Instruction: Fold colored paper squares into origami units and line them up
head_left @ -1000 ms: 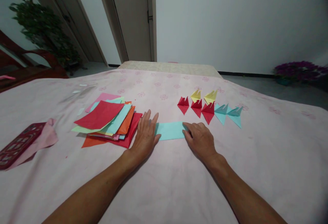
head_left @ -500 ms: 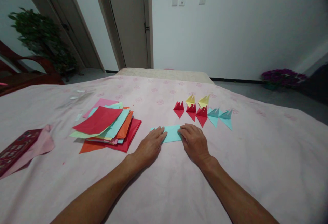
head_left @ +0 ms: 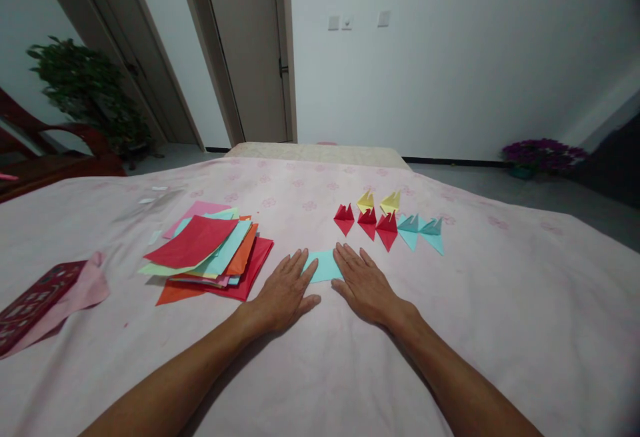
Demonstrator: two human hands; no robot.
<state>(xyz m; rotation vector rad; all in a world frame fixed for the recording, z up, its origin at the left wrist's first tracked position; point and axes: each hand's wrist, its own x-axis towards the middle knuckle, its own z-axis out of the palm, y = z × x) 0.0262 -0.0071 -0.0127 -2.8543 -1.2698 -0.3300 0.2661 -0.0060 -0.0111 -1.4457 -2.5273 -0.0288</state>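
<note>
A light blue strip of folded paper (head_left: 324,267) lies flat on the tablecloth, its two ends covered by my hands. My left hand (head_left: 287,287) rests flat with fingers spread on the left end. On the right end my right hand (head_left: 363,280) lies flat too, thumb held apart from the fingers. Just beyond it stand several small origami cranes: red ones (head_left: 387,229), yellow ones (head_left: 390,202) and blue ones (head_left: 432,232). Left of my left hand is a loose stack of coloured paper sheets (head_left: 193,242), red on top.
A dark red packet (head_left: 37,300) with pink paper lies at the far left of the pink floral tablecloth (head_left: 320,370). Small white scraps (head_left: 146,201) lie behind the stack. Past the table are a wooden chair (head_left: 70,150), a green plant (head_left: 83,84) and purple flowers (head_left: 543,154).
My fingers have gone from bent at the strip's edges to stretched flat and spread over its ends. The camera view has tilted slightly up.
</note>
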